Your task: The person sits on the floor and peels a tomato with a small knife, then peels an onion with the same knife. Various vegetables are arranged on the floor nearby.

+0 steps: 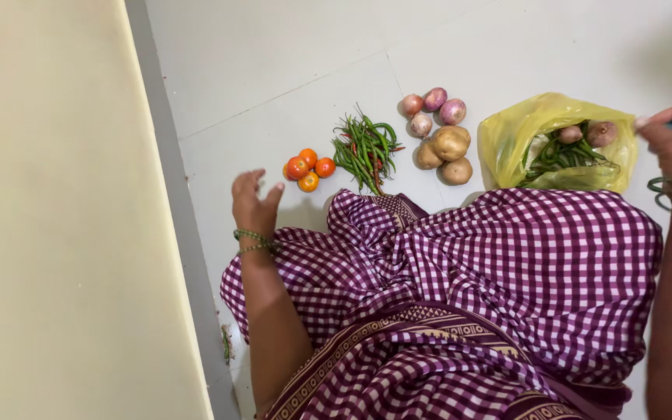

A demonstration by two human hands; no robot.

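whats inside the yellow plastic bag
The yellow plastic bag holds green beans or chillies and two reddish onions. Anything beneath them is covered.

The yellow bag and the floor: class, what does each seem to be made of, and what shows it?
The yellow bag looks like thin plastic film: glossy, crinkled, half see-through, with green pods showing inside. The floor seems to be pale matt tile, perhaps ceramic or stone, judging by its straight joint lines.
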